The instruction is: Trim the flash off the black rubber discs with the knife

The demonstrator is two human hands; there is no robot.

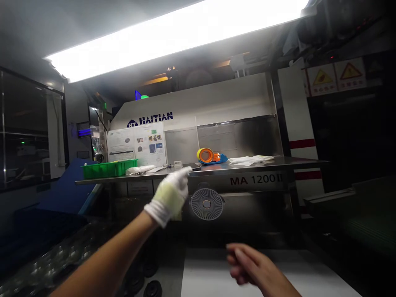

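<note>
My left hand (171, 193), in a white and yellowish work glove, reaches up to the front edge of the metal shelf (213, 168). Its index finger is stretched out beside a dark flat object (194, 166) lying there; whether they touch I cannot tell. The other gloved fingers look bent and are slightly blurred. Lower right, my bare right hand (250, 266) is closed, thumb against the curled index finger, and nothing shows in it. Between and beyond the hands, a round grey fan (206, 204) hangs below the shelf.
On the shelf are a green tray (108, 169), an orange tape roll (206, 155) on a blue dispenser and white cloths (250, 159). Instruction sheets (150, 144) stand behind. A white surface (210, 274) lies below. Dark round parts (152, 288) and clear plastic bags (58, 264) are at lower left.
</note>
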